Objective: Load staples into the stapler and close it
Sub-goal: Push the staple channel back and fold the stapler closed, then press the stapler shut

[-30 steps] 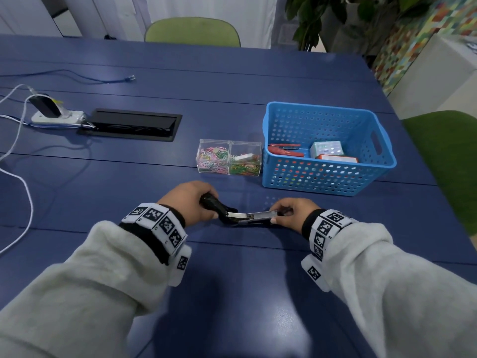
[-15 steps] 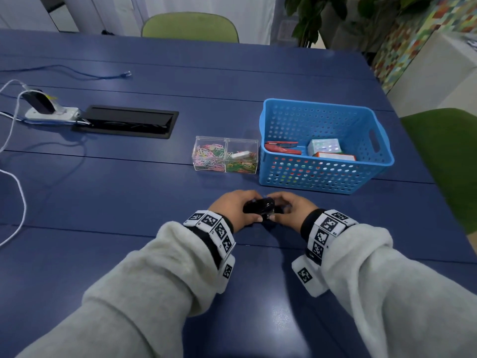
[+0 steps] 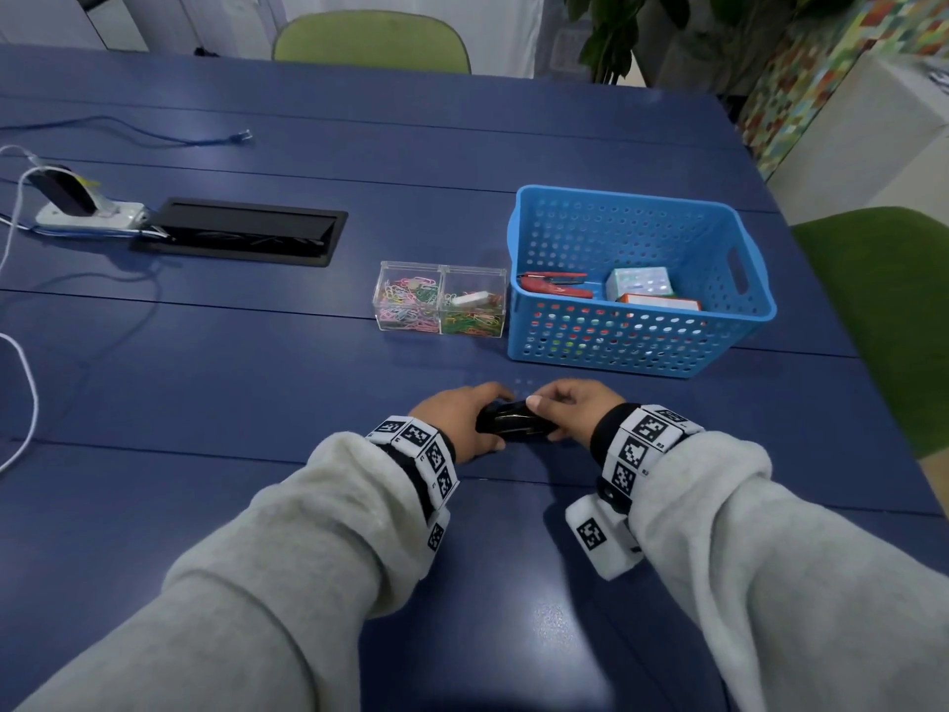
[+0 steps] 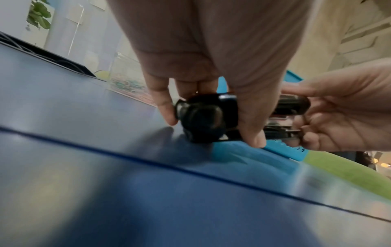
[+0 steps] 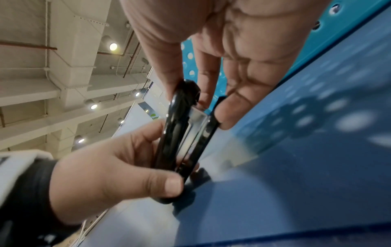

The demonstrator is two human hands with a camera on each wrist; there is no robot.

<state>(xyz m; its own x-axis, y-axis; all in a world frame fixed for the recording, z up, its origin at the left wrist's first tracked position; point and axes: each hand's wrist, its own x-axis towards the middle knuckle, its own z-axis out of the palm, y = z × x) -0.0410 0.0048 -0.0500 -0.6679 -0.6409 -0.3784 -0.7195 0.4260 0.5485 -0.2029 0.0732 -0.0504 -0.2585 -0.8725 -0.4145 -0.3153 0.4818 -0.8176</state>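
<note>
The black stapler (image 3: pixel 515 422) is lying low over the blue table (image 3: pixel 287 382), just in front of the person, its long axis running left to right between the two hands. The left hand (image 3: pixel 458 422) is grasping the hinge end while the right hand (image 3: pixel 571 411) is pinching the front end, top arm folded down over the base. Both hands are equally near, so the closing squeeze is probably falling to the right thumb and fingers.

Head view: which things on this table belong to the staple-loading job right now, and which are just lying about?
In the job:
black stapler
left hand, gripping its rear end
right hand, pinching its front end

Lying about:
blue basket
red stapler and small boxes inside the basket
paper-clip box
power strip
</note>
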